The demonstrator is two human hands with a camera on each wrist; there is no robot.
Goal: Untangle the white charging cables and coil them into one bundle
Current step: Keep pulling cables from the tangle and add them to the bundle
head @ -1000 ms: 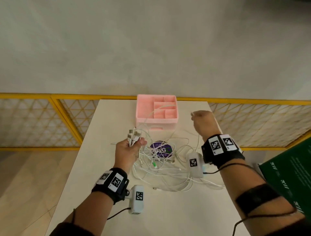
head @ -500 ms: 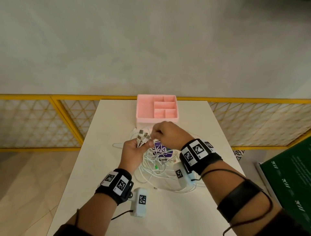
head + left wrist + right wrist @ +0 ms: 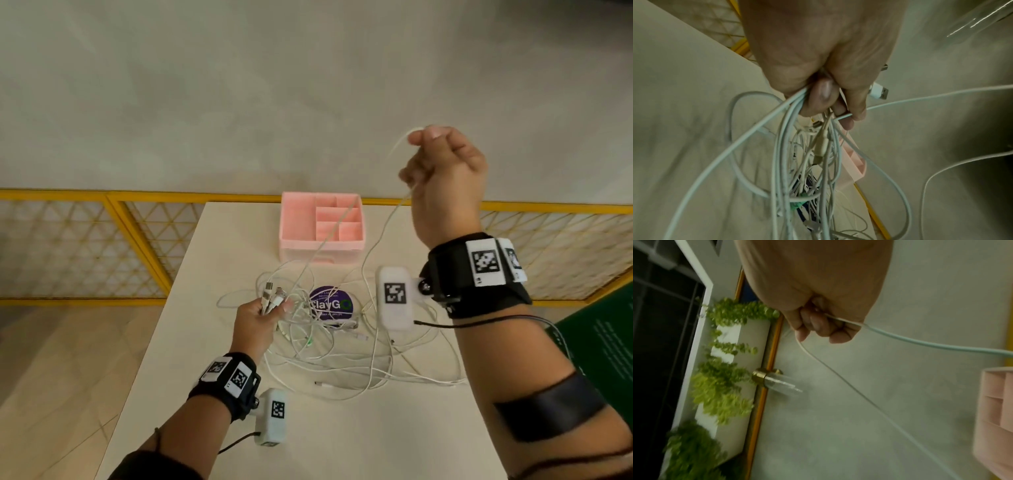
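Note:
A tangle of white charging cables [image 3: 342, 346] lies spread on the white table [image 3: 342, 438]. My left hand [image 3: 261, 317] grips a bunch of cable ends, their plugs [image 3: 272, 294] sticking up above the fist; the left wrist view shows the strands [image 3: 789, 146] hanging from that hand [image 3: 824, 91]. My right hand [image 3: 442, 171] is raised high above the table's far right and pinches one white cable [image 3: 397, 147], which runs down to the tangle. In the right wrist view that cable [image 3: 838, 374] passes through the curled fingers [image 3: 818, 326].
A pink compartment organiser [image 3: 321, 228] stands at the table's far edge, behind the tangle. A purple round sticker [image 3: 330, 304] lies under the cables. Yellow mesh railing [image 3: 85, 246] flanks the table on both sides. A dark green board [image 3: 603, 346] sits at the right.
My right hand went from beside the left hand's plugs up and to the right, drawing one cable out of the tangle. The left hand has kept its grip and place.

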